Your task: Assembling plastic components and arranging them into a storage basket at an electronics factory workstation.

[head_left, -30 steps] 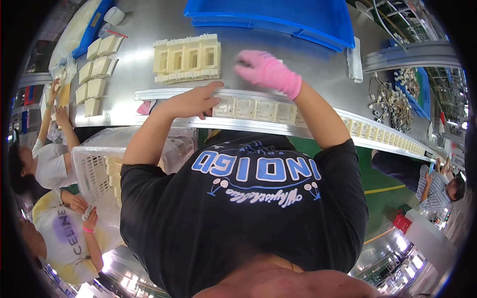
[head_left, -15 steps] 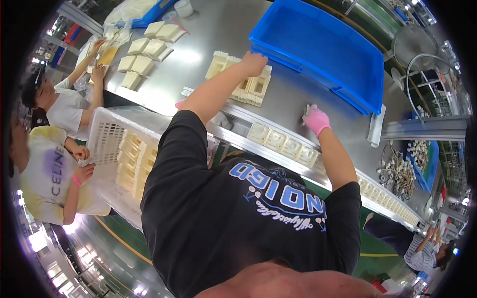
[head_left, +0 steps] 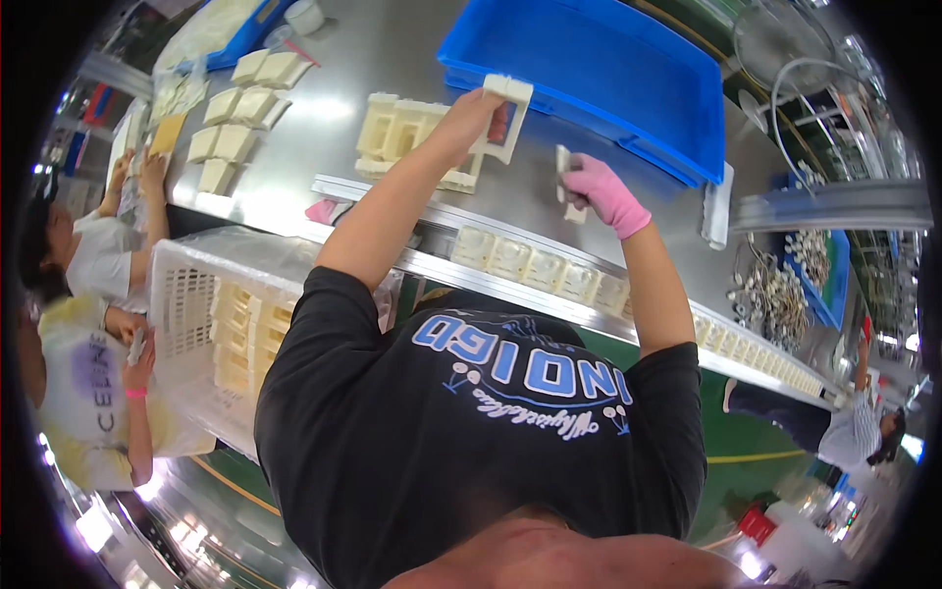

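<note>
My bare left hand (head_left: 465, 126) is closed around a cream plastic housing (head_left: 510, 90), a box-like piece with a rectangular opening, raised off the metal table in front of the blue bin. Fingertips show through the opening. Just to its left, a row of similar cream housings (head_left: 385, 126) rests on the tabletop, partly behind my left forearm. My right hand (head_left: 603, 191), in a pink glove, pinches a small thin whitish piece (head_left: 562, 162); its kind is hard to make out, as the fingers cover its middle.
A large blue bin (head_left: 589, 137) stands at the back. Along the near edge, a metal rail (head_left: 422, 263) carries a line of square cream parts (head_left: 510, 257). Stacked cream pieces (head_left: 234, 140) lie far left, near two co-workers. A white basket (head_left: 182, 299) of housings stands left.
My left hand has lifted a cream housing up from the row. My right hand has moved slightly left and up, with the whitish piece now showing more clearly. The whole view has shifted.
</note>
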Tool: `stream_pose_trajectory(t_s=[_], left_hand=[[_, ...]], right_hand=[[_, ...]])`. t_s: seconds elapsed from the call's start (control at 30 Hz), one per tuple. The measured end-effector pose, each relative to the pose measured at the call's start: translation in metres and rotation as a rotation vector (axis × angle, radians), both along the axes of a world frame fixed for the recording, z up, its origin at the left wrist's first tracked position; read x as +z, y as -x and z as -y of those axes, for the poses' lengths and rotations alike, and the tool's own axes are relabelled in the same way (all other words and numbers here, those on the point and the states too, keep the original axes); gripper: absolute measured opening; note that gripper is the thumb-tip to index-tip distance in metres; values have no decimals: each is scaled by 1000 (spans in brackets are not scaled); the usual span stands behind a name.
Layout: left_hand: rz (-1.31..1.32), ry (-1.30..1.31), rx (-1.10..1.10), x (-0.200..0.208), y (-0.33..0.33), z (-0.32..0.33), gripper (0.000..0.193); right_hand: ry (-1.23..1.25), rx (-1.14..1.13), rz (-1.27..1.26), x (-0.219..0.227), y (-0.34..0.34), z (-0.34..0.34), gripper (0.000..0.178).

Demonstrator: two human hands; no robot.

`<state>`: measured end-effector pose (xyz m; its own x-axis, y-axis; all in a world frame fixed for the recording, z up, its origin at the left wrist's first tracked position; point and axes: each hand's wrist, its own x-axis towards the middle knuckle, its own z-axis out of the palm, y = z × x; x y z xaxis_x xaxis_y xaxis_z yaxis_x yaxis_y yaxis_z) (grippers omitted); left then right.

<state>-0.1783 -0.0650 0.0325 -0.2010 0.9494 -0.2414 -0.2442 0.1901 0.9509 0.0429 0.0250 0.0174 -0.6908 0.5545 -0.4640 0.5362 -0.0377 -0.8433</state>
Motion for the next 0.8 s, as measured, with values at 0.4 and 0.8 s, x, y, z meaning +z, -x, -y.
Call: stream_pose_trajectory(t_s=[0.4,0.8], left_hand=[[-125,-229,-44,-16,-74,24,33],[159,-217,-48,-22,-74,23,34]], right_hand=[[-569,-248,-285,35,22,68,26],[-768,-124,-292,40,13,73,36]])
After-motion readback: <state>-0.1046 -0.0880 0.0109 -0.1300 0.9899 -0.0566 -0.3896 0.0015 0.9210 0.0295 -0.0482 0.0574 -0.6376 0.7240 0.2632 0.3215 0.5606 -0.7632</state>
